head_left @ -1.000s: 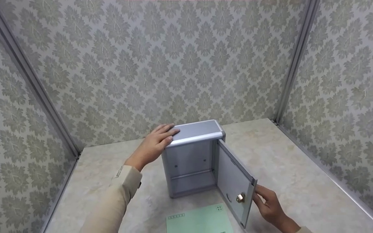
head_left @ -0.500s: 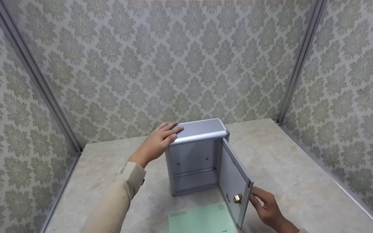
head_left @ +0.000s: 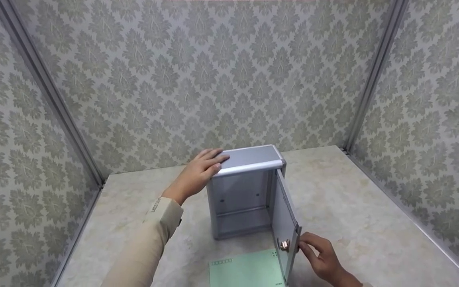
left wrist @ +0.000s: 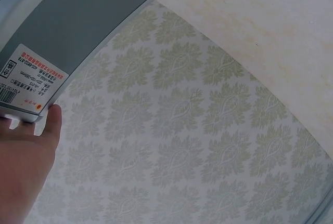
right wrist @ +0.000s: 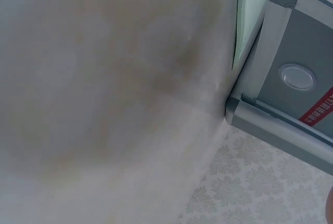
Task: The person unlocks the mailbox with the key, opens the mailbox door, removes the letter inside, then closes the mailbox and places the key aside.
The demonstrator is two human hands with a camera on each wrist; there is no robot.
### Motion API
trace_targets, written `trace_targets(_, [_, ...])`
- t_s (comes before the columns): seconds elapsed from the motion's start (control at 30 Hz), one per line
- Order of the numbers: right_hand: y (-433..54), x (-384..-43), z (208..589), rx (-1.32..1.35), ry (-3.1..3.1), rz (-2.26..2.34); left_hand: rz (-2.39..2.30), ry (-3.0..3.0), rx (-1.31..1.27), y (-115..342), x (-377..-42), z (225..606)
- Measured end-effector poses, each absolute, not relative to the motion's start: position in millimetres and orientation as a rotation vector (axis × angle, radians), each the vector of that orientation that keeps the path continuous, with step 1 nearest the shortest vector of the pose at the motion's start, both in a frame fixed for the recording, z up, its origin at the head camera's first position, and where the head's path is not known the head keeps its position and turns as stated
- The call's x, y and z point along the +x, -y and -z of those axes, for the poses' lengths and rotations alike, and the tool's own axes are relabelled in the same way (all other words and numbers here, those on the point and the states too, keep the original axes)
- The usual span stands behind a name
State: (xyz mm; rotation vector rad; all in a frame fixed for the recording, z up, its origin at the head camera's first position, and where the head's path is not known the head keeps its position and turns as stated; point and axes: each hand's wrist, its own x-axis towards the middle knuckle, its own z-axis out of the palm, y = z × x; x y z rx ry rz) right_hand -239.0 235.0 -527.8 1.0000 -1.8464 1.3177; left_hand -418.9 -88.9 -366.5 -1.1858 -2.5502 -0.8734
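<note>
A grey metal box [head_left: 249, 157], like a small mailbox, stands on the table with its front facing me. Its hinged door [head_left: 283, 207] swings out on the right, and a brass-coloured lock [head_left: 284, 245] shows on the door's inner face. My left hand [head_left: 195, 175] rests on the box's top left corner, fingers laid over the top and thumb at the front edge. At the door's free edge, my right hand [head_left: 321, 255] has thumb and forefinger curled at lock height; what lies between the fingertips is partly hidden. A green envelope [head_left: 245, 269] lies before the box.
The tabletop [head_left: 369, 223] is marbled and pale. Patterned walls [head_left: 213, 79] enclose it at the back and sides, with metal rails [head_left: 367, 87] at the corners. In the left wrist view, a printed label [left wrist: 31, 78] is on the box's side.
The door has swung leftwards, towards the box, with my right hand following its edge. My left hand stays on the box's top corner. The whole view has shifted slightly.
</note>
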Motion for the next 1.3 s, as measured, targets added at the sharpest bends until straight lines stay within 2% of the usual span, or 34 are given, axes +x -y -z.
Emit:
trace_targets(0.47, [-217,-241,527,1.065,1.821,-1.384,0.892,2.568,-1.181,89,-419,364])
trace_targets(1.3, [-179,-243,524,0.910,1.923,-1.559,0.911,2.546,-1.185,88,-421,368])
